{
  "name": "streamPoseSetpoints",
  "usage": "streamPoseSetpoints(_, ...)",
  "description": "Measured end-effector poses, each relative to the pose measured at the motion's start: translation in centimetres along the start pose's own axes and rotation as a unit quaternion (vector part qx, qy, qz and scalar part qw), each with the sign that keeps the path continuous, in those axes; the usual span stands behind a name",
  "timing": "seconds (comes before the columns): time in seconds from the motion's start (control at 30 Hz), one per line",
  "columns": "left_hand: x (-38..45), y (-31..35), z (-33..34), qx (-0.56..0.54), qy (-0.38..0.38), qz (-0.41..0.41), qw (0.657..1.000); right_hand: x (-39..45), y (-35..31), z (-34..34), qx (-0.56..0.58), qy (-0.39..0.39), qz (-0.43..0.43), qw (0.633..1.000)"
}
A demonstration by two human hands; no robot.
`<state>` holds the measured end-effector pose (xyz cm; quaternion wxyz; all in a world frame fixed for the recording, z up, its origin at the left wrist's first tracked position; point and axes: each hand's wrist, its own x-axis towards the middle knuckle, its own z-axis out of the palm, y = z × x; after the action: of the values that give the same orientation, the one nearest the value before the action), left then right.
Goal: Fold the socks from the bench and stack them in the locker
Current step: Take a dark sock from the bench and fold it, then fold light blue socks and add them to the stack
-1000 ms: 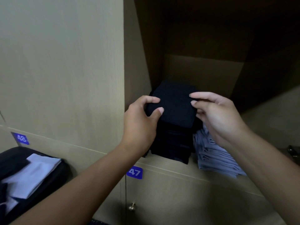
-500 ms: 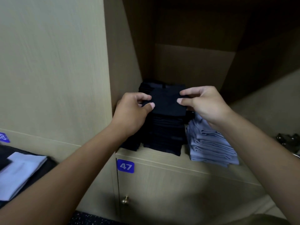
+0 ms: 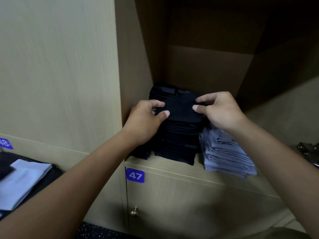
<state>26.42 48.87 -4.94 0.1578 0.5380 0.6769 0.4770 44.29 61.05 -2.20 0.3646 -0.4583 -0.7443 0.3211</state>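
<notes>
Nearest, below the open locker [image 3: 198,171], a blue tag reading 47 [image 3: 135,175] sits on a closed door with a small brass knob [image 3: 134,211]. Both forearms reach up into the locker. The left hand [image 3: 146,121] and right hand [image 3: 222,111] each pinch an edge of a folded black sock [image 3: 181,109] between thumb and fingertips, setting it atop the black sock stack [image 3: 176,140]. This looks like the placing step; next, both pinches should let go squarely. Just right of that stack lies a grey stack [image 3: 224,156]. Behind them, the locker's depth is dim, seemingly bare.

Left grip [image 3: 148,116], right grip [image 3: 219,111] pinching; forearms extended.
</notes>
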Motion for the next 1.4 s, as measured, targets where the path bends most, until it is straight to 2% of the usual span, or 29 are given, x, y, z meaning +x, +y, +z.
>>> streamPoseSetpoints(0.17,-0.5,-0.4,0.2,0.136,-0.034,0.038,0.989,-1.2,-0.1,0.4,-0.185,-0.044,-0.015,0.982)
streamPoseSetpoints(0.33,-1.4,-0.3,-0.2,0.193,0.023,0.119,0.974,-2.2,-0.7,0.0,-0.248,-0.039,-0.091,0.964)
streamPoseSetpoints(0.6,-4.3,1.2,-2.5,0.206,0.065,0.209,0.954,-5.0,-3.0,0.4,-0.174,-0.042,-0.202,0.963)
streamPoseSetpoints(0.9,-9.7,0.4,-7.6,0.261,0.038,0.196,0.944,-8.7,-6.7,2.1,-0.113,-0.163,-0.267,0.943)
streamPoseSetpoints(1.17,-14.5,-4.9,-15.7,0.305,0.078,0.077,0.946,-11.9,-9.0,6.3,-0.111,-0.27,-0.309,0.905)
streamPoseSetpoints(1.4,-18.9,-10.3,-21.3,0.341,0.091,-0.014,0.936,-14.0,-10.5,10.9,-0.127,-0.318,-0.328,0.881)
